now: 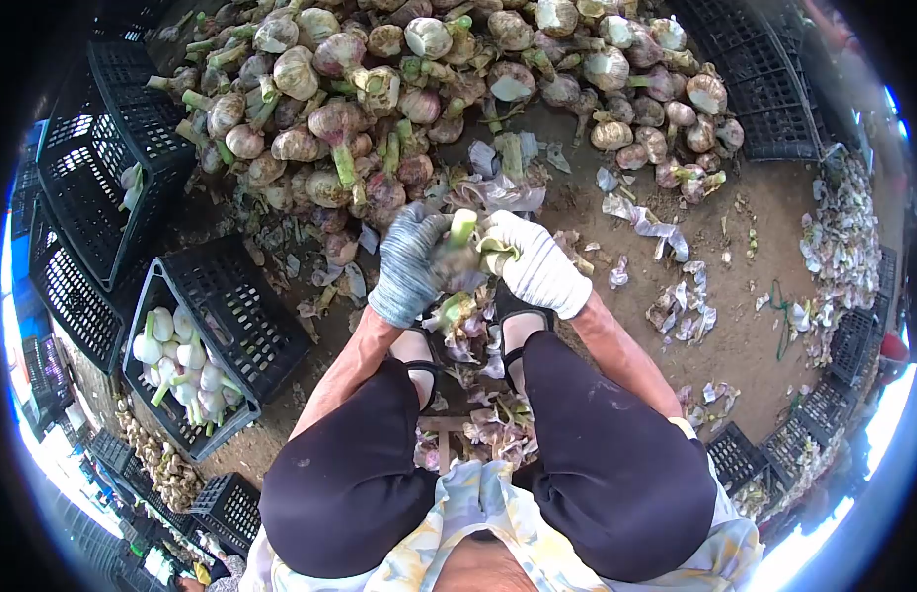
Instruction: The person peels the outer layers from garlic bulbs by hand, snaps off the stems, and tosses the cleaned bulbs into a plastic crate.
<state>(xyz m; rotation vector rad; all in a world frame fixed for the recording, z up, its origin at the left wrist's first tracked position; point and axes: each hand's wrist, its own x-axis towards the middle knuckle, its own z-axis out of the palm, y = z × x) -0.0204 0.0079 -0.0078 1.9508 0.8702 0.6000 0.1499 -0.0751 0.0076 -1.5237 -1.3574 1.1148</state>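
My left hand [409, 261], in a grey knit glove, is closed around a garlic bulb whose cut green stem [462, 228] sticks up between my hands. The bulb itself is mostly hidden and blurred. On its other side my right hand [539, 264], in a paler white glove, pinches a pale green strip of garlic skin [498, 255]. Both hands are close together above my feet. Just beyond them rises a large heap of unpeeled garlic [330, 123], with purple skins and short stems.
A black crate [231, 335] at my left holds peeled white garlic bulbs [182, 360]. More black crates [108, 163] stand stacked behind it, and another crate [760, 79] lies at the far right. Loose garlic skins [684, 301] litter the dirt floor.
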